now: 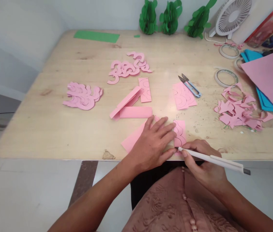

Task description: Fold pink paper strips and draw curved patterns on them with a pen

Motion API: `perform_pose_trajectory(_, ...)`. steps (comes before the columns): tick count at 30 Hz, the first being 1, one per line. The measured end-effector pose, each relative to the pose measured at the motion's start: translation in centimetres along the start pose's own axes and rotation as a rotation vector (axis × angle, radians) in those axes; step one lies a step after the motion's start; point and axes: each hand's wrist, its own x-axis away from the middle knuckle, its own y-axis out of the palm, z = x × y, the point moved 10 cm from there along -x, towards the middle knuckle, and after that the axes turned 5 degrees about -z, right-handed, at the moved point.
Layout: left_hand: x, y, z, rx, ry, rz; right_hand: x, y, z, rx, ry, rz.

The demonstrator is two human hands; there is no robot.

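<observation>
A white pen point(212, 159) with a dark end is pinched in my right hand point(205, 162), its tip touching the lower end of a pink paper strip point(179, 133). Curved dark lines run along that strip. My left hand point(154, 140) lies flat with fingers spread, fingertips at the strip's left edge. Beneath its palm is another pink paper piece point(134, 137), partly hidden. Just beyond, folded pink strips point(129, 100) lie near a marked pink strip point(145, 90). Blue-handled thread snips point(190, 86) rest on marked pink pieces point(182, 96).
Cut wavy pink shapes point(83, 96) and curls point(128, 67) lie left and centre. Pink scraps point(241, 108), tape rolls point(226, 78) and pink sheet point(269, 80) over blue paper are right. Green paper figures point(148, 17) and a white fan point(233, 17) stand behind.
</observation>
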Motion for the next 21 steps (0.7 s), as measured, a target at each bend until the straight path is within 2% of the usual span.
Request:
perform_pose_trajectory(7, -0.1, -0.1, 0.0, -0.005, -0.004, 0.005, -0.1, -0.1, -0.1, 0.013, -0.006, 0.002)
perform_pose_trajectory(16, -0.1, 0.0, 0.0, 0.009, -0.006, -0.003, 0.6, -0.8, 2.0, -0.055, 0.137, -0.027)
perform_pose_trajectory(21, -0.1, -0.1, 0.0, 0.008, -0.008, 0.002, 0.5, -0.8, 1.9, -0.05, 0.13, -0.014)
